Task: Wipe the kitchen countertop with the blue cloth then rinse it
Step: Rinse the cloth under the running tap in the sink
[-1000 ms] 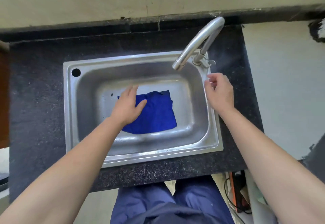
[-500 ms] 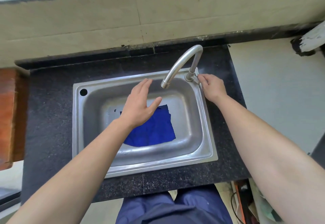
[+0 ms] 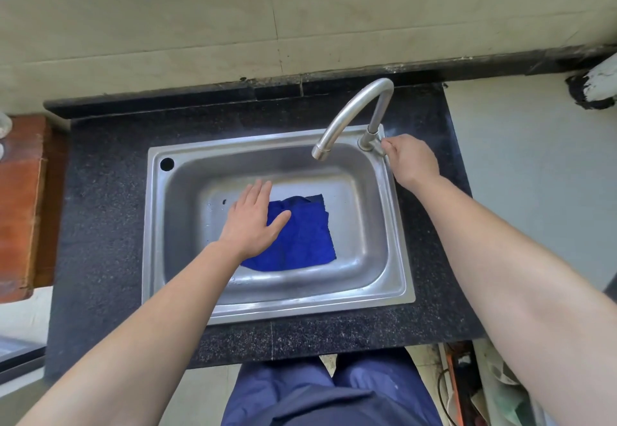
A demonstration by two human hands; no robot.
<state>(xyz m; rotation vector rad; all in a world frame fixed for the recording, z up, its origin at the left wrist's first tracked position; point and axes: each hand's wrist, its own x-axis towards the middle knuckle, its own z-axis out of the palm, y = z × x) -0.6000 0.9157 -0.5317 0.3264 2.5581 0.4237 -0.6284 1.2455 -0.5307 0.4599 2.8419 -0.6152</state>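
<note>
The blue cloth (image 3: 300,237) lies spread on the bottom of the steel sink (image 3: 397,252), which is set into the black speckled countertop (image 3: 100,225). My left hand (image 3: 255,222) hovers flat over the cloth's left part with fingers apart, holding nothing; whether it touches the cloth I cannot tell. My right hand (image 3: 412,160) grips the tap handle at the base of the curved steel faucet (image 3: 347,115) at the sink's back right corner. No water shows at the spout.
A tiled wall (image 3: 300,24) rises behind the counter. A wooden block (image 3: 20,205) sits left of the counter. The floor (image 3: 534,175) lies to the right, with cables and clutter (image 3: 467,389) low right. My blue trousers (image 3: 317,392) show below the counter's front edge.
My right hand reached from beside the sink rim to the tap handle and closed on it. My left hand lifted toward the spout, then came back down over the cloth.
</note>
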